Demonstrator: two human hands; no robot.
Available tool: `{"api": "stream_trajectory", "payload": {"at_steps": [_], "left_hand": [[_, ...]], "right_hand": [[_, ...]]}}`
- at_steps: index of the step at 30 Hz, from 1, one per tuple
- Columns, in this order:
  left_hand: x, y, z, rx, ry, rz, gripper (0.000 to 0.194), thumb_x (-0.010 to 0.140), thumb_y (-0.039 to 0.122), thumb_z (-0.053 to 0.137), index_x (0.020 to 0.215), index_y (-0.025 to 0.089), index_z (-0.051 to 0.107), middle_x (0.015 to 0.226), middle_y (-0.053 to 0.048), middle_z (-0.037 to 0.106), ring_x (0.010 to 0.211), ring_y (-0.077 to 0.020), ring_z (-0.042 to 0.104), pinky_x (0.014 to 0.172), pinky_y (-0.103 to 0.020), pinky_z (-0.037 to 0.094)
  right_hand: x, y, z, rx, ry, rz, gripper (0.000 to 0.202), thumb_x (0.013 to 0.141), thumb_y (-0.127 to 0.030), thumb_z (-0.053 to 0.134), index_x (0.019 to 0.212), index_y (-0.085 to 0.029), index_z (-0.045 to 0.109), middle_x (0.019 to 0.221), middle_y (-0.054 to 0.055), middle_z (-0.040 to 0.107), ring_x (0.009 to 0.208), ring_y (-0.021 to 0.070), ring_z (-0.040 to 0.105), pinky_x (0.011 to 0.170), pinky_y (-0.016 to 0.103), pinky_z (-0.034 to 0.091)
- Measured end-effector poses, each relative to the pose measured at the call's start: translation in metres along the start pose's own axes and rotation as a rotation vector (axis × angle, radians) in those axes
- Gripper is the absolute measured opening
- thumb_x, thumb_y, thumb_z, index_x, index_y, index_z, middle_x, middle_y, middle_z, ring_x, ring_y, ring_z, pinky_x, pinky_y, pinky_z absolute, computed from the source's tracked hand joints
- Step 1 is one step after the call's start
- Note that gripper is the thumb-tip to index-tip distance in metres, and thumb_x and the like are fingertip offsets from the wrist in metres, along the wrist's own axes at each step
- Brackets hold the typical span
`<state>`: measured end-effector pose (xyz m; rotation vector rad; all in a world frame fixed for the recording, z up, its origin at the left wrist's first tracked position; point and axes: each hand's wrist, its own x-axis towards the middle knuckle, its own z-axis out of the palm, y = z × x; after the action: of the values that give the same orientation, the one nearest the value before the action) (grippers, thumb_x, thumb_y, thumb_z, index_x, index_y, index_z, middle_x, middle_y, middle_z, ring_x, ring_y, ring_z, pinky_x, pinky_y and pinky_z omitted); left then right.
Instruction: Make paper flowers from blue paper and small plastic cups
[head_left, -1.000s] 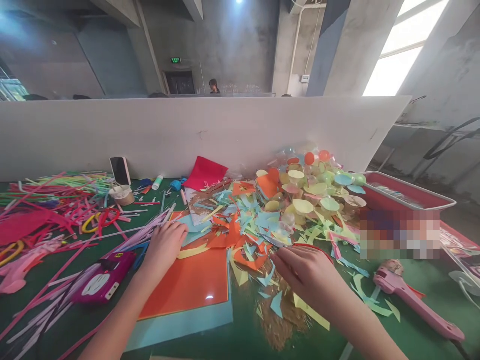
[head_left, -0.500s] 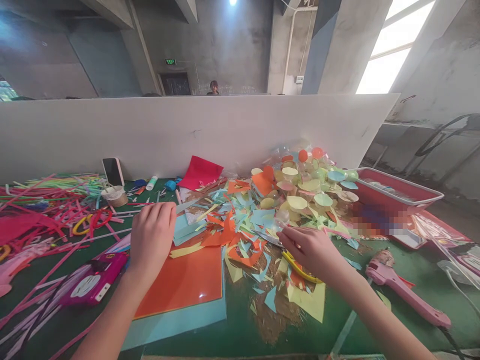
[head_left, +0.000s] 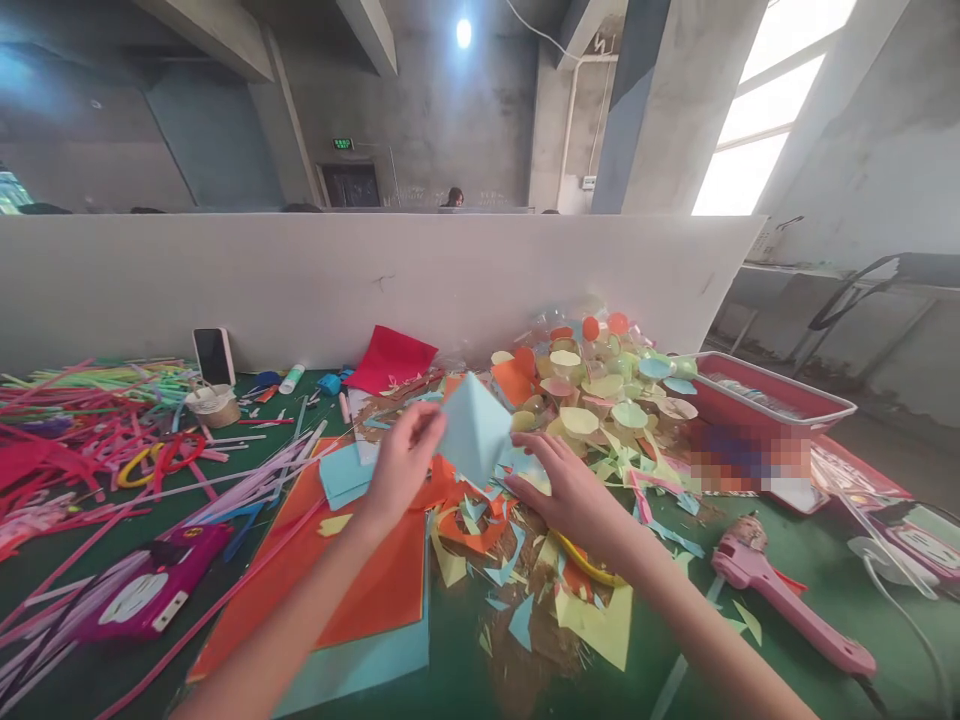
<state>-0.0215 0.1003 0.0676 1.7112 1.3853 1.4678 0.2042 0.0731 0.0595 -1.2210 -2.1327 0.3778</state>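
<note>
Pinched by its left edge, a folded sheet of light blue paper (head_left: 478, 430) is held up over the table's middle by my left hand (head_left: 405, 462). The sheet has a crease down its centre, making two slanted faces. My right hand (head_left: 559, 485) is at the sheet's right side, thumb and fingers apart, fingertips close to its edge; whether they touch it I cannot tell. Under my right forearm lies a yellow scissor handle (head_left: 592, 562), partly hidden. Left of my left hand, more blue paper (head_left: 346, 475) rests on an orange sheet (head_left: 375, 585).
Paper scraps (head_left: 521, 620) litter the middle. Paper-topped pieces (head_left: 581, 420) are heaped behind, by a red bin (head_left: 776, 385). A pink glue gun (head_left: 795, 605) lies right. Coloured strips (head_left: 67, 440), a magenta device (head_left: 157, 580), a phone (head_left: 214, 355) and a cup (head_left: 214, 405) are left.
My left hand has moved right from the blue paper pile and now holds up a folded blue sheet. My right hand has moved left, off the scissors, towards that sheet. The view has shifted slightly.
</note>
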Motion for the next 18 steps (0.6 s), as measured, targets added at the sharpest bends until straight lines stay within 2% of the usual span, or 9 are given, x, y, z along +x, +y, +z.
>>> {"api": "stream_trajectory", "payload": {"at_steps": [2, 4, 8, 11, 14, 16, 18], "left_hand": [[0.008, 0.002, 0.026, -0.050, -0.076, 0.006, 0.026, 0.088, 0.045, 0.053, 0.098, 0.022, 0.059, 0.093, -0.001, 0.067, 0.087, -0.0165, 0.062, 0.077, -0.025, 0.047], [0.014, 0.002, 0.048, -0.085, -0.154, 0.014, 0.025, 0.088, 0.044, 0.052, 0.095, 0.021, 0.060, 0.091, -0.001, 0.068, 0.085, -0.0167, 0.062, 0.075, -0.025, 0.048], [0.024, -0.003, 0.078, -0.117, -0.261, 0.024, 0.025, 0.089, 0.043, 0.052, 0.095, 0.021, 0.061, 0.092, -0.002, 0.067, 0.089, -0.0184, 0.062, 0.079, -0.027, 0.048], [0.029, -0.010, 0.089, -0.104, -0.277, 0.020, 0.024, 0.088, 0.042, 0.054, 0.097, 0.022, 0.061, 0.103, -0.004, 0.065, 0.101, -0.0210, 0.059, 0.088, -0.031, 0.045], [0.032, -0.016, 0.090, -0.100, -0.314, 0.002, 0.026, 0.088, 0.042, 0.055, 0.106, 0.023, 0.060, 0.113, -0.006, 0.061, 0.107, -0.0214, 0.055, 0.092, -0.032, 0.043], [0.033, -0.019, 0.088, -0.115, -0.374, -0.016, 0.028, 0.089, 0.044, 0.053, 0.107, 0.023, 0.059, 0.111, -0.005, 0.062, 0.104, -0.0200, 0.056, 0.090, -0.031, 0.044], [0.033, -0.018, 0.086, -0.132, -0.454, -0.038, 0.028, 0.089, 0.046, 0.053, 0.099, 0.022, 0.061, 0.099, -0.003, 0.064, 0.094, -0.0183, 0.059, 0.083, -0.028, 0.047]], "right_hand": [[0.013, 0.003, 0.005, 0.099, 0.001, 0.066, 0.039, 0.093, -0.042, 0.054, 0.126, -0.021, 0.050, 0.126, 0.012, 0.059, 0.117, 0.0279, 0.054, 0.096, 0.042, 0.044], [0.022, 0.012, 0.011, 0.221, 0.026, 0.107, 0.035, 0.094, -0.045, 0.050, 0.119, -0.021, 0.055, 0.119, 0.011, 0.063, 0.111, 0.0267, 0.056, 0.094, 0.040, 0.045], [0.031, 0.034, 0.021, 0.531, 0.079, 0.151, 0.037, 0.094, -0.052, 0.045, 0.103, -0.020, 0.062, 0.103, 0.006, 0.066, 0.096, 0.0229, 0.060, 0.083, 0.032, 0.047], [0.029, 0.045, 0.027, 0.633, 0.109, 0.232, 0.043, 0.092, -0.058, 0.045, 0.088, -0.018, 0.060, 0.084, 0.003, 0.062, 0.077, 0.0183, 0.056, 0.068, 0.027, 0.045], [0.027, 0.050, 0.032, 0.654, 0.096, 0.309, 0.046, 0.089, -0.063, 0.046, 0.079, -0.019, 0.053, 0.069, -0.002, 0.049, 0.061, 0.0136, 0.044, 0.055, 0.024, 0.036], [0.025, 0.052, 0.033, 0.659, 0.081, 0.347, 0.047, 0.087, -0.065, 0.047, 0.077, -0.019, 0.051, 0.066, -0.003, 0.042, 0.058, 0.0124, 0.038, 0.051, 0.024, 0.032], [0.023, 0.053, 0.033, 0.663, 0.077, 0.371, 0.049, 0.085, -0.068, 0.048, 0.077, -0.019, 0.050, 0.064, -0.004, 0.039, 0.057, 0.0118, 0.035, 0.049, 0.024, 0.029]]}}
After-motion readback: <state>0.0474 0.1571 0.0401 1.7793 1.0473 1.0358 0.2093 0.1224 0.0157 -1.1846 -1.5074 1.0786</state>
